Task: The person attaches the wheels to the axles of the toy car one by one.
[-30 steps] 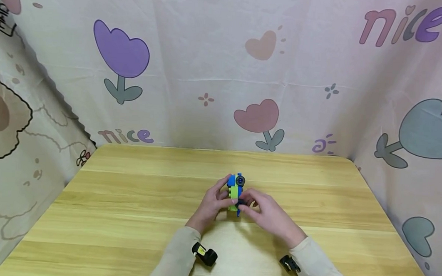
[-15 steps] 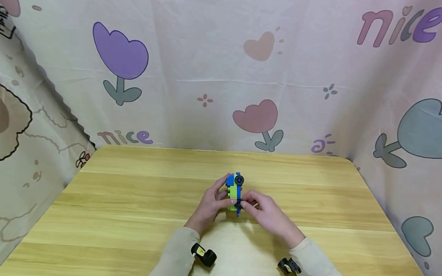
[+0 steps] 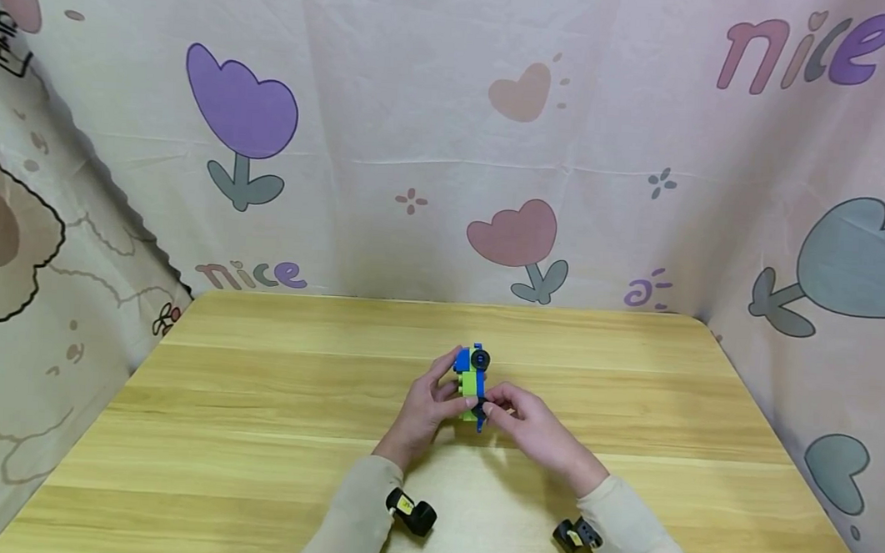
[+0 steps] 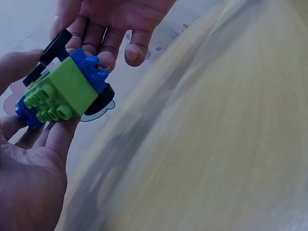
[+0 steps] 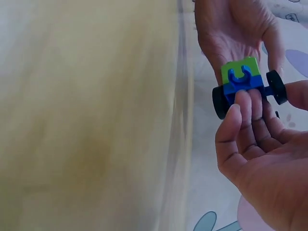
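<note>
A toy car of building blocks (image 3: 470,384), with green studded bricks, a blue chassis and black wheels, is held on its side above the table. My left hand (image 3: 422,409) grips it by the body, thumb on one side and fingers on the other. With thumb and fingers at the near end, my right hand (image 3: 535,427) holds a black wheel (image 5: 276,87), the thumb against its outer face. That wheel stands out from the body on a short axle, while the opposite wheel (image 5: 220,102) sits closer in. A blue hook-shaped coupling (image 5: 239,74) shows at this end.
The wooden table (image 3: 254,434) lies beneath both hands. Printed cloth (image 3: 390,123) hangs behind it and along both sides. Black wrist cameras are strapped over the left sleeve (image 3: 351,506) and the right sleeve (image 3: 639,529).
The right hand's thumb and fingers have drawn slightly away from the left fingers and closed in at the near wheel. The left hand keeps its hold, with the toy car almost unmoved.
</note>
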Tool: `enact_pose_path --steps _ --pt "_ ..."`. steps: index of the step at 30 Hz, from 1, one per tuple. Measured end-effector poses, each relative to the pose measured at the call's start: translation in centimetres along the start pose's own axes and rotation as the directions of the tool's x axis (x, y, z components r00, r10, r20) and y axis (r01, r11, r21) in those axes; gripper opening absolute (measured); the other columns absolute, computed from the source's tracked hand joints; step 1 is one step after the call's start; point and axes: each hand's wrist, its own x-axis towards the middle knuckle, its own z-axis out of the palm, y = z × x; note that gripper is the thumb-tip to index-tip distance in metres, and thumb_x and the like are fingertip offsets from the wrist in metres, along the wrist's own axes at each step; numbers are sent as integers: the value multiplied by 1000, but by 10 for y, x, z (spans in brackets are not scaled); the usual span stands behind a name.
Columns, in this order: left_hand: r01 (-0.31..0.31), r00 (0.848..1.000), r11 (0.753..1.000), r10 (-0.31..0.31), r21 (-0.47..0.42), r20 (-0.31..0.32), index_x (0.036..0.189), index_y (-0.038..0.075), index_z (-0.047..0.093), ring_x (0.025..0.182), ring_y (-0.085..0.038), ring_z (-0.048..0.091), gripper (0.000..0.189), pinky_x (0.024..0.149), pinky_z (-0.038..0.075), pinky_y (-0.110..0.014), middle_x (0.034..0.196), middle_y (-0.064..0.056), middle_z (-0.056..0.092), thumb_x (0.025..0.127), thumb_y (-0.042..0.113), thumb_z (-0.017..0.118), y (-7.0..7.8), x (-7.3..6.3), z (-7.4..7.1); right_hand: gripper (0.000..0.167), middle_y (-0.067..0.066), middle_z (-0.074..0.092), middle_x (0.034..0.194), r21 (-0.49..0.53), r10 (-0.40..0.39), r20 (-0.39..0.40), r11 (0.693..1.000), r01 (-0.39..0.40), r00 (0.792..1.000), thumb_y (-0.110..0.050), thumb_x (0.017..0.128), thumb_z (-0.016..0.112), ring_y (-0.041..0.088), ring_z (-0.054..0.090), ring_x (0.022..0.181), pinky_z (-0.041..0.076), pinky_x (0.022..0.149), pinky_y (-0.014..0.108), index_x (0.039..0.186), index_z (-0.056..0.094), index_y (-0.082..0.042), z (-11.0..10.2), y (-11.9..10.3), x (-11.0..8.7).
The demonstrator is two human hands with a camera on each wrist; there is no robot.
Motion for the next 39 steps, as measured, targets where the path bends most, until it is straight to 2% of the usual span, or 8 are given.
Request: enact_pose_path --steps 4,13,19,26,30,32,36,39 --pt "6 1000 1000 -6 -12 -6 156 10 27 127 -32 49 84 94 49 -36 153 -9 28 86 -5 71 0 -1 0 25 8 63 103 38 -4 13 999 4 1000 -20 103 52 34 62 96 53 84 47 114 60 1 -1 -1 0" --pt "5 1000 999 -4 -38 23 156 12 26 127 -33 51 84 94 50 -36 144 -20 43 87 -3 72 -1 -1 0 22 13 62 100 127 -21 39 992 16 999 -11 101 54 38 61 93 53 83 49 111 58 8 -4 -4 1" --pt "2 1000 999 -1 -38 14 155 14 30 127 -32 50 82 94 49 -36 148 -16 37 86 -6 71 0 -2 1 20 13 62 101 139 -22 54 990 14 998 -9 101 54 39 60 95 51 87 52 109 58 9 -5 -8 1" --pt "-38 999 999 38 -20 8 154 11 30 129 -33 48 81 96 48 -36 153 -9 27 86 -9 69 0 -1 3 17 12 62 98 121 -23 48 993 17 999 -7 100 55 37 60 94 51 86 52 106 58 8 -6 -7 2" --pt "-27 999 1000 27 2 -26 154 12 31 127 -33 49 82 93 50 -35 153 -9 28 85 -9 70 0 -1 5 18 11 63 97 83 -17 53 996 12 998 -9 100 55 31 61 92 51 86 50 106 59 7 -9 -8 3" --pt "-14 999 1000 15 10 -43 154 12 31 124 -32 51 80 91 51 -34 150 -13 35 86 -7 69 0 0 5 18 10 64 96 65 -16 52 998 12 999 -10 100 55 28 61 91 52 86 47 107 60 6 -10 -8 4" --pt "-3 996 999 8 48 -94 150 8 37 114 -28 59 65 86 53 -33 134 -22 53 92 3 66 -1 1 4 18 9 65 94 69 -20 60 997 16 998 -10 99 55 26 61 87 52 83 43 106 61 6 -12 -7 5" --pt "-8 988 997 20 78 -150 143 6 47 104 -26 65 51 84 55 -36 126 -23 59 95 12 65 -1 2 2 18 9 64 93 91 -24 73 996 17 997 -9 99 54 27 61 85 52 82 48 105 60 6 -12 -7 5"
